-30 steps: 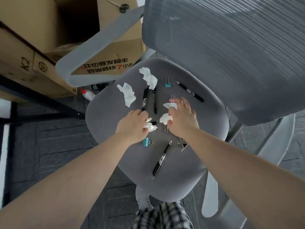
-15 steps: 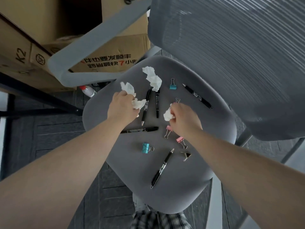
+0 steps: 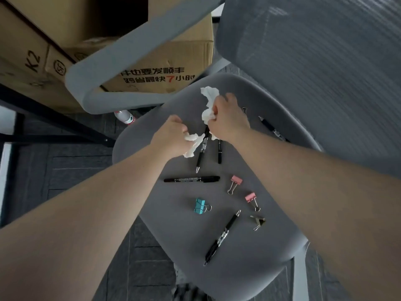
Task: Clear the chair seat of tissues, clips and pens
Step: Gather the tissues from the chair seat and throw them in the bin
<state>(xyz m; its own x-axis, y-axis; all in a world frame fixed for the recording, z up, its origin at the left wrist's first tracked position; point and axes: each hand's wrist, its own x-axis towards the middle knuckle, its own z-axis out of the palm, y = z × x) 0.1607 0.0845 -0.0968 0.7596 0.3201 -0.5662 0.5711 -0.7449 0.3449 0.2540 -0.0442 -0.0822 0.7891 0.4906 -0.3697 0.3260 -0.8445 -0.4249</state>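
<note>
Two bare hands over a grey chair seat, left hand fisted around crumpled tissues, right hand pinching a white tissue near the seat's back, black pens just below, black marker, pink clips, teal clip, another pen nearer the front edge

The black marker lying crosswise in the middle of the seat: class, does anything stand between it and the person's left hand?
Nothing visible covers the black marker; it lies bare on the chair seat. But the left hand is already closed on crumpled tissue, so its fingers are not free.
</note>
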